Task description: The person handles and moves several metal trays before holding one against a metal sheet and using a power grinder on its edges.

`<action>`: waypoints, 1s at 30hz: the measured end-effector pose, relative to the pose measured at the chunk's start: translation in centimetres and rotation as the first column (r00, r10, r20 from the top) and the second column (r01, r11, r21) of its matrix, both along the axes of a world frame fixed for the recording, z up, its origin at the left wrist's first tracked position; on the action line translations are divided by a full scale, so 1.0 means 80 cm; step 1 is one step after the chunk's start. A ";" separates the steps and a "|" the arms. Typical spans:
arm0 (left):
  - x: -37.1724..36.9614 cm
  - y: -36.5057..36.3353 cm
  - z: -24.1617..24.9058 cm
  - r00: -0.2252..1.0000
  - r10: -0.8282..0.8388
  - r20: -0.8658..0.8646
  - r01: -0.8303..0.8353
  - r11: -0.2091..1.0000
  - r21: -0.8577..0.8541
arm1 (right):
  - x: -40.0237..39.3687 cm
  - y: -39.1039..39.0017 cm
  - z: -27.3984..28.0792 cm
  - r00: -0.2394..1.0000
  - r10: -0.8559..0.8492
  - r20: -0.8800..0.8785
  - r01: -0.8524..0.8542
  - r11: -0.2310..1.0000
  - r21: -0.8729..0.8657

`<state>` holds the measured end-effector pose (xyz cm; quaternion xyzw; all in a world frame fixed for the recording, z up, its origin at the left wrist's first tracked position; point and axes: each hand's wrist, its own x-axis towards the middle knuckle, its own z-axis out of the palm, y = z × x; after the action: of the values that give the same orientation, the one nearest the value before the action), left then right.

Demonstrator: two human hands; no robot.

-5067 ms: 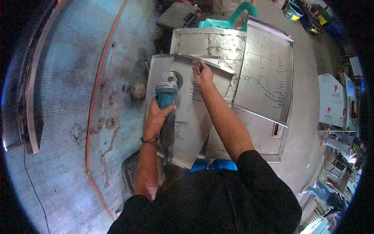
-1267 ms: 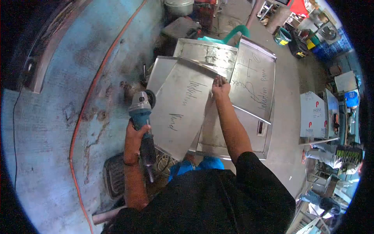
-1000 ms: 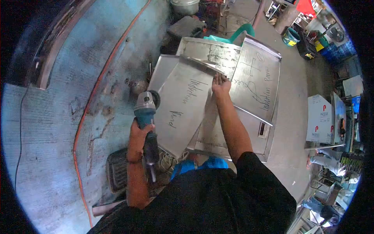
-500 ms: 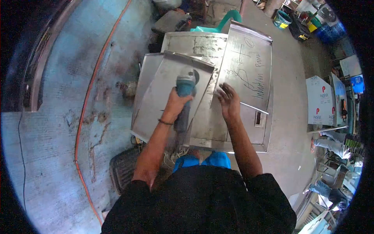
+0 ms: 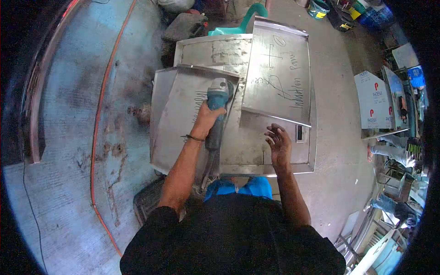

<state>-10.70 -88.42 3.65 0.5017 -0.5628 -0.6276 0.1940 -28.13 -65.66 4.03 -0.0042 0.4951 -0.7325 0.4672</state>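
My left hand point(image 5: 208, 120) is wrapped round a teal and black angle grinder point(image 5: 218, 98), whose metal head points away from me. The grinder is over the right part of a tilted metal panel point(image 5: 178, 107) with dark writing partly hidden by my arm. My right hand point(image 5: 279, 143), fingers apart and slightly curled, holds nothing. It is just below a second metal panel point(image 5: 277, 73) with handwritten marks. Both panels rest on a larger metal sheet with raised edges point(image 5: 240, 160).
A green plastic chair point(image 5: 238, 27) and a dark case point(image 5: 185, 27) stand behind the metalwork. An orange hose point(image 5: 97, 123) runs along the floor at left. White boxed sheets point(image 5: 373, 103) stand at right, near other people point(image 5: 389, 153).
The grinder has shifted to the panel's right edge. My right hand has moved down and right, away from the marked panel. More writing shows on the left panel.
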 end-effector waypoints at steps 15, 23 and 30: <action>-0.019 -0.014 0.006 0.999 -0.038 -0.007 0.038 0.996 -0.081 | -0.001 0.009 -0.009 1.000 0.017 0.021 -0.017 1.000 0.020; -0.024 -0.015 0.015 0.997 -0.071 -0.004 0.071 0.997 -0.013 | -0.003 0.010 -0.012 0.999 0.042 0.031 -0.043 0.998 0.043; -0.024 -0.013 0.012 0.999 -0.038 0.008 0.039 0.999 -0.013 | -0.006 0.006 -0.012 0.998 0.038 0.041 -0.040 0.998 0.056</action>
<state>-12.66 -89.43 4.65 0.4917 -0.5773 -0.6257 0.1831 -28.62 -65.16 3.10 0.0142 0.5061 -0.7088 0.4911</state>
